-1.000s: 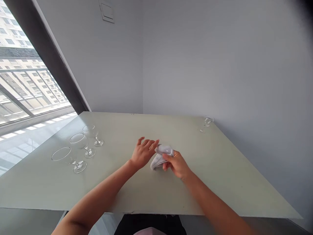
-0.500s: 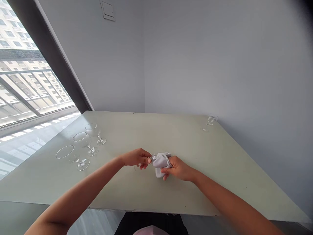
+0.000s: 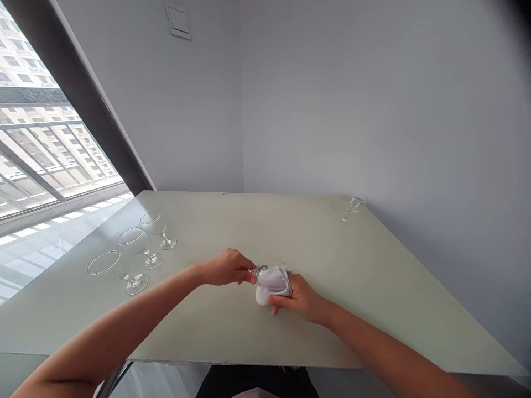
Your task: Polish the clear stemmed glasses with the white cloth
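Note:
My left hand (image 3: 230, 267) pinches the stem of a clear wine glass (image 3: 259, 271), which lies sideways in the air above the table. The glass's bowl points right, toward my right hand (image 3: 299, 297). That hand is closed on a pale grey-white cloth (image 3: 274, 281) at the rim end of the bowl. Part of the cloth seems to be inside the bowl, and another fold hangs below it on the near side. The fingers of my right hand are partly hidden by the cloth. The foot of the glass is hidden behind my left hand.
On the left of the pale table (image 3: 249, 221) stand three stemmed glasses: a near one (image 3: 136, 283), a middle one (image 3: 153, 260) and a far one (image 3: 168, 242). Another glass (image 3: 354, 205) is at the far right corner, by the wall. A window (image 3: 53, 149) is at the left.
The cloth, earlier wrapped round the outside of the bowl near the stem, now sits toward the rim and partly within it. More of the bowl shows. The view has shifted slightly.

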The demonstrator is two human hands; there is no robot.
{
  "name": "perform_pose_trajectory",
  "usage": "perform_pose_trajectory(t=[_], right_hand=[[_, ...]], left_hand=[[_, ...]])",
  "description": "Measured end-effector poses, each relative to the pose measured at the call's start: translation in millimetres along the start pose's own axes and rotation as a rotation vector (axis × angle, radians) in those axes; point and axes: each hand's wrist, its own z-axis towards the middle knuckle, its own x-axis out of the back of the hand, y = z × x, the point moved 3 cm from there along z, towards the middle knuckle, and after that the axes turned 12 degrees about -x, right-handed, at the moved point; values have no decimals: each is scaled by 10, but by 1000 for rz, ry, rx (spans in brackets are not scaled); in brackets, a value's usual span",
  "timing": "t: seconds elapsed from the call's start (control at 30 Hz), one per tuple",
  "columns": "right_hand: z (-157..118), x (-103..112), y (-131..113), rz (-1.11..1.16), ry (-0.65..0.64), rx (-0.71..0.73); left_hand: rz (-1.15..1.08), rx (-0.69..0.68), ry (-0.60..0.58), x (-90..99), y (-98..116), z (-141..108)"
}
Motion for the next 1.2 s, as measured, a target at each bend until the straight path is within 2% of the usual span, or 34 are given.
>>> perform_pose_trajectory(t=[0.07, 0.1, 0.23, 0.3, 0.33, 0.4, 0.5, 0.6, 0.73, 0.8, 0.87, 1.03, 1.2], right_hand=[[32, 25, 62, 4, -31, -13], [67, 45, 98, 71, -26, -35], [221, 109, 217, 612, 103, -160], [251, 77, 224, 814, 114, -182], [249, 47, 208, 840, 88, -174], [209, -20, 144, 743, 10, -127], [94, -79, 39, 382, -66, -63], [3, -22, -50, -117, -14, 23], [-14, 126, -166, -857, 60, 387], [8, 205, -206, -1114, 72, 568], [39, 291, -256, -1265, 91, 685], [103, 484, -415, -1417, 203, 806], [139, 529, -432, -1408, 324, 842]], left_hand=[[-52, 34, -126, -54, 26, -5], [25, 44, -105, -72, 41, 5], [688, -10, 232, -124, 127, 43], [903, -109, 328, -154, 148, 26], [952, -168, 346, -155, 146, 11], [956, -251, 360, -117, 130, -27], [782, -249, 342, -9, 125, -63], [439, -154, 279, 60, 157, -63], [-194, 25, 105, 15, 152, -64], [-475, 108, 13, -54, 116, -79], [-689, 168, -20, -130, 63, -96], [-1118, 229, 98, -329, -66, -98], [-1297, 208, 199, -462, -127, -55]])
